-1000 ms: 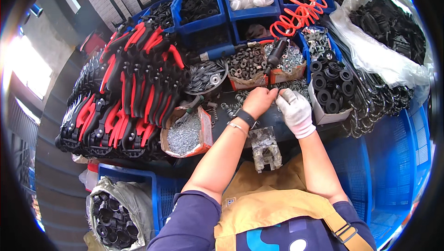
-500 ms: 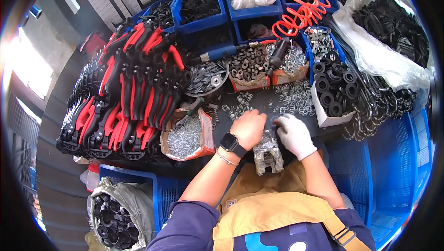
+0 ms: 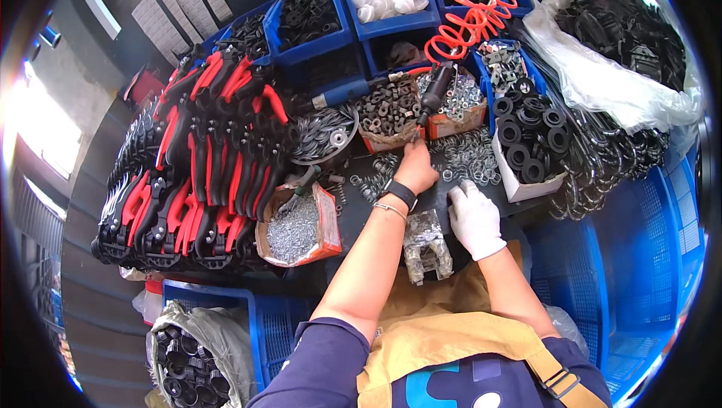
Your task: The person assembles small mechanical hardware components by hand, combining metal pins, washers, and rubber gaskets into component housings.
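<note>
Crowded dark workbench point(image 3: 526, 209) ringed by blue bins point(image 3: 391, 2), red-handled tools point(image 3: 210, 160) stacked left, white sack of black parts point(image 3: 624, 39) right. Left hand point(image 3: 416, 169) bare, fingers curled together at the near edge of a box of dark nuts point(image 3: 387, 111). Right hand point(image 3: 474, 218) gloved white, pressed flat beside scattered washers point(image 3: 470, 156). Metal bracket point(image 3: 427, 246) lying between the wrists.

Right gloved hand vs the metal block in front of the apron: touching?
Apart. The head view shows a strip of dark bench between the right hand, in its white glove, and the metal block; the hand lies flat on the bench beside it.
</note>
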Motion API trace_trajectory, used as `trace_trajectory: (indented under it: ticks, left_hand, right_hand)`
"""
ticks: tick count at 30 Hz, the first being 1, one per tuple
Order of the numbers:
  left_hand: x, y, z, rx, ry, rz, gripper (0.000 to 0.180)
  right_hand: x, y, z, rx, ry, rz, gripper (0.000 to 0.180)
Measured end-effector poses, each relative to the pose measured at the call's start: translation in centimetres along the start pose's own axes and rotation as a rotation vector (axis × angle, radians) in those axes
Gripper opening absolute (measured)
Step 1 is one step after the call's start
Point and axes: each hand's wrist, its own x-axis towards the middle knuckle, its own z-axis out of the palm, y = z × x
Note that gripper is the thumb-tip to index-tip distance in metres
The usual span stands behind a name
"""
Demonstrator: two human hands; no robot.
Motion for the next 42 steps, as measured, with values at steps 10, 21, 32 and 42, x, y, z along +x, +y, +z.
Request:
trace_trajectory:
  ticks: [10, 21, 32, 42]
  left_hand:
    - [-0.2, 1.5, 1.8, -0.126, 0.067, 0.003, 0.073]
    - [-6.2, 4.9, -3.4, -0.673, -0.045, 0.155, 0.030]
    - [-9.2, 1.9, -2.3, -0.700, 0.124, 0.054, 0.020]
    - [-10.3, 1.9, -1.9, -0.706, 0.250, 0.076, 0.011]
  right_hand:
    - [0.0, 1.7, -1.0, 0.166, -0.041, 0.067, 0.027]
    - [2.9, 1.6, -2.4, 1.891, -0.281, 0.844, 0.056]
    - [3.1, -0.8, -2.4, 1.850, -0.364, 0.750, 0.027]
    - [2.6, -0.6, -1.3, 1.835, -0.323, 0.713, 0.019]
